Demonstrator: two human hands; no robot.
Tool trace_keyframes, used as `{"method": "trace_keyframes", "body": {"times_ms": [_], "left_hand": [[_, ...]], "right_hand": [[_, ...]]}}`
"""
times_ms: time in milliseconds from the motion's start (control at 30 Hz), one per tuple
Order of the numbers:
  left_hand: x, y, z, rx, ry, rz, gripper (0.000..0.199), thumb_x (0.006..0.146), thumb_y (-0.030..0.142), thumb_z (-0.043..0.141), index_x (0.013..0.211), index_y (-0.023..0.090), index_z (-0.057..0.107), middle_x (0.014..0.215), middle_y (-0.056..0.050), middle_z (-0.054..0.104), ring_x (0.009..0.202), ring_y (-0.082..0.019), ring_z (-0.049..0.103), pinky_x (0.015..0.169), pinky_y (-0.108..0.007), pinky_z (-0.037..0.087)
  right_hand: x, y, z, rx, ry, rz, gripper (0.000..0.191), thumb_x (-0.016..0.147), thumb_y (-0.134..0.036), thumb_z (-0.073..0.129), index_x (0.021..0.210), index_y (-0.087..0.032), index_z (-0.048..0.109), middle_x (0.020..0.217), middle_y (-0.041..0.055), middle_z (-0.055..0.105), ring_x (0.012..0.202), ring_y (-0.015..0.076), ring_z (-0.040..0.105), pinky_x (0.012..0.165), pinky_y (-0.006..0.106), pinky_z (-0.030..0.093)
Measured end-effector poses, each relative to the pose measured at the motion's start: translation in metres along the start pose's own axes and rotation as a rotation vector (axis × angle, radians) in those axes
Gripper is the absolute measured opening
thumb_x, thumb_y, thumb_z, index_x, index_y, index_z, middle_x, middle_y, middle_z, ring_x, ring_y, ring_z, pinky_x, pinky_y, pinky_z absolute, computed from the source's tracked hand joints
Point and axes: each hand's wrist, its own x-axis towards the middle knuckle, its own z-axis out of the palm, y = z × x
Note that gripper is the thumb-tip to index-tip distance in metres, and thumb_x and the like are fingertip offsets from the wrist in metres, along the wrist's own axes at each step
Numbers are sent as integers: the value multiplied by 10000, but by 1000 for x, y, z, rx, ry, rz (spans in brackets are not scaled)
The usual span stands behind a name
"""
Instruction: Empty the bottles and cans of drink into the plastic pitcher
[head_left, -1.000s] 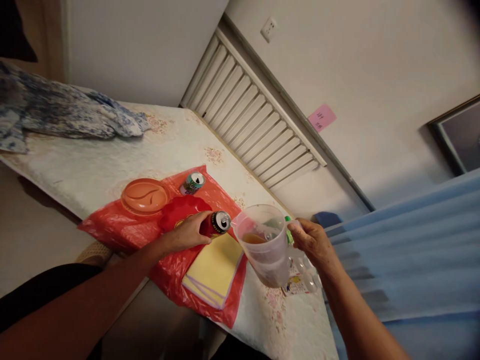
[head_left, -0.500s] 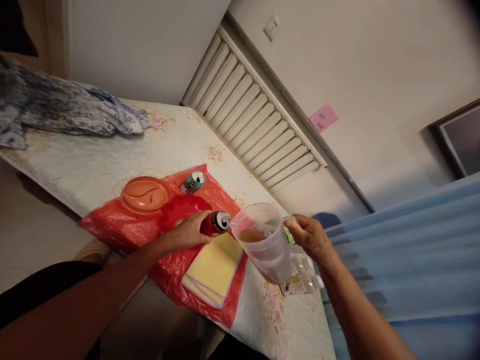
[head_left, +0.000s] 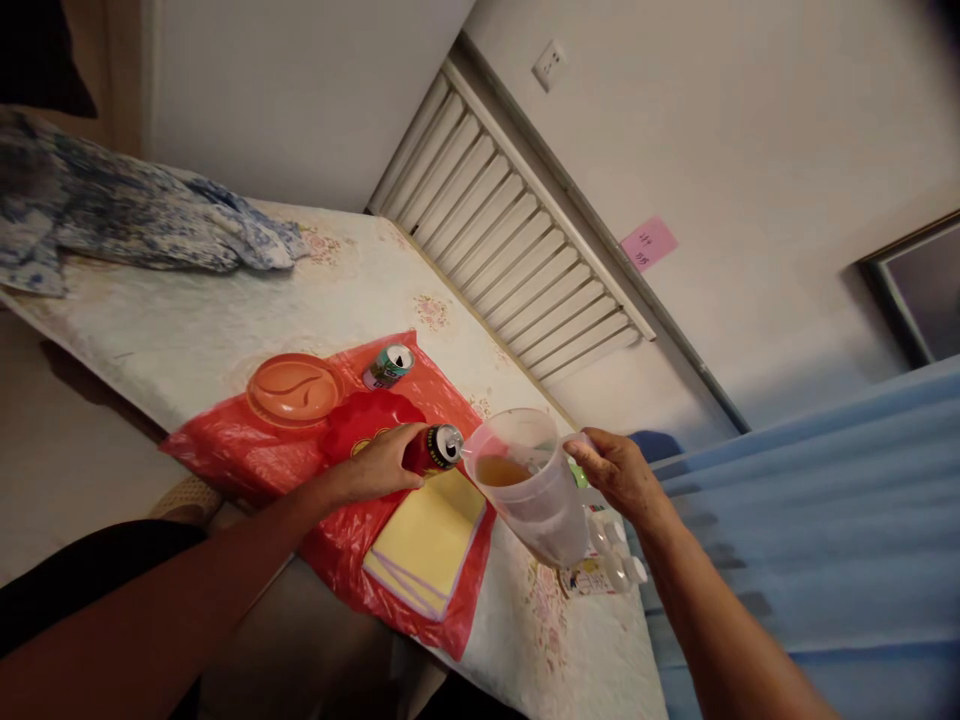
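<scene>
My left hand (head_left: 384, 465) is wrapped round a red and black drink can (head_left: 429, 449), whose opened top faces the jug. In my right hand (head_left: 619, 472) is the handle of a translucent plastic jug (head_left: 541, 515). Tilted towards the can, the jug has brownish liquid (head_left: 504, 471) near its spout. The spout is right at the can's top; whether they touch I cannot tell. Below the can lies a folded yellow cloth (head_left: 427, 545) with a purple edge. A red scalloped dish (head_left: 367, 412) is partly hidden behind my left hand.
On the red plastic sheet (head_left: 247, 450) stand an orange dish (head_left: 295, 390) and a green opened can (head_left: 388, 367). Clear bottles (head_left: 616, 565) lie behind the jug. A patterned cloth (head_left: 172, 215) covers the table's far left. A radiator (head_left: 517, 225) lines the wall; a blue curtain (head_left: 825, 500) hangs at right.
The view has shifted very slightly. Both hands keep their hold, and the can and tilted jug stay almost in place.
</scene>
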Motion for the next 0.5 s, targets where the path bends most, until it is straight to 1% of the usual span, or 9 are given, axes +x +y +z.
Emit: {"method": "trace_keyframes", "body": {"times_ms": [167,333,500], "left_hand": [[-1,0,0,-3,-1,-8,656,633,254,688,1275,223,560,1301,-79,645,1195,-290,599,983,-365,478],[-1,0,0,7,-6,-25,653,619,238,679,1261,242,561,1277,-71,654,1176,-292,605,964,-375,484],[-1,3,-1,-21,-13,-18,612,624,224,678,1229,229,582,1260,-76,664,1181,-303,605,960,-382,493]], "right_hand": [[2,-2,-1,-24,-11,-5,559,801,-713,525,574,-217,403,538,-58,330,506,96,294,468,232,241],[4,-5,-2,-51,-25,-17,569,800,-730,503,581,-209,436,529,-53,349,507,100,315,463,233,255],[5,-8,-3,-55,-35,-34,560,808,-715,509,587,-203,456,530,-44,376,514,105,335,474,235,271]]}}
